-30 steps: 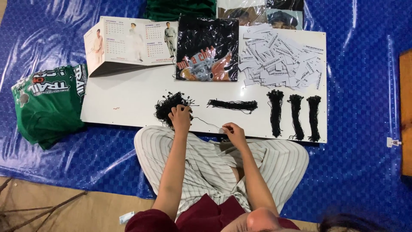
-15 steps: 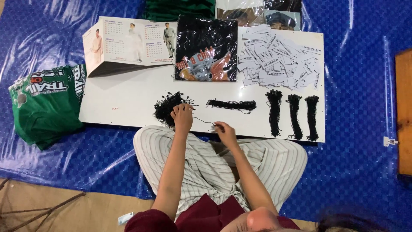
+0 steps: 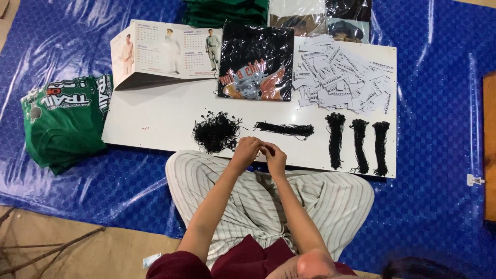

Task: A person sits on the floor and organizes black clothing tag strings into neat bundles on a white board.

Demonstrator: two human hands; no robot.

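My left hand (image 3: pixel 247 150) and my right hand (image 3: pixel 275 156) meet at the near edge of a white board (image 3: pixel 155 116), fingertips pinched together. They seem to pinch a thin black string, which the fingers mostly hide. A tangled pile of black strings (image 3: pixel 216 132) lies just left of my left hand. A flat bundle of strings (image 3: pixel 284 129) lies just beyond my hands. Three tidy upright bundles (image 3: pixel 360 144) stand in a row to the right. Loose white paper tags (image 3: pixel 343 77) are heaped at the board's far right.
A black printed shirt in a clear bag (image 3: pixel 254 64) and an open calendar (image 3: pixel 165 51) lie at the back of the board. Folded green shirts (image 3: pixel 64 121) sit to the left on the blue tarp (image 3: pixel 439 129). More green shirts (image 3: pixel 227 10) are stacked beyond the board.
My right hand has moved left to meet my left hand, so the string once stretched between them no longer shows. The view has shifted slightly.
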